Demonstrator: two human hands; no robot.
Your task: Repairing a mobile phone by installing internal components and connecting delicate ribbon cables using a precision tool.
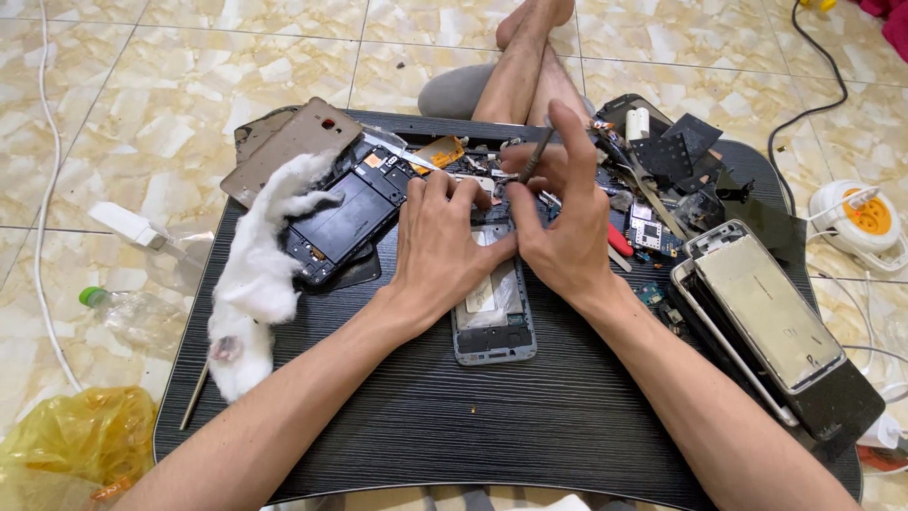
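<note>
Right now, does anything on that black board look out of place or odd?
Yes: a small white kitten lies on the board's left side, its paw over an opened phone. The left hand steadies a stripped phone frame; the right hand holds a thin tool. Loose parts clutter the far edge.

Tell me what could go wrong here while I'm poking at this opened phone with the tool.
1. The white kitten lies on the black tray beside the stripped phone body; a paw might knock parts off.
2. The right hand holds a thin tool over the open phone frame, pinned by the left hand; a slip could scratch it.
3. Loose boards and chips crowd the right hand and might get swept away.
</note>
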